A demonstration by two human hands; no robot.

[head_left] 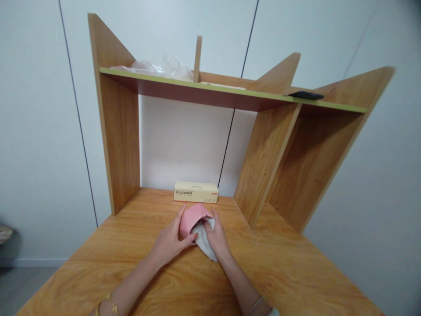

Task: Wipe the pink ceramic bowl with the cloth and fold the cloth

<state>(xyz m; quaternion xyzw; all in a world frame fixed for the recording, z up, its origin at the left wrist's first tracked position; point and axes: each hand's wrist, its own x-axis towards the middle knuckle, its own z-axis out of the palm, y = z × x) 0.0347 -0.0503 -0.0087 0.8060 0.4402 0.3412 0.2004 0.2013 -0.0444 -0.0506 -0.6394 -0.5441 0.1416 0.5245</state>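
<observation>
A pink faceted container is tilted above the wooden desk, its opening turned toward me and to the right. Wrapped around its left side, my left hand grips it, with the thumb at the lower rim. My right hand holds a white cloth at the opening. Part of the cloth is tucked inside, and its lower end hangs below the rim. The inside of the container looks dark and is mostly hidden by the cloth and fingers.
Behind the container stands a long cream box with printed characters. A wooden shelf unit rises from the desk. On its upper board lie a clear plastic bag and a dark flat object.
</observation>
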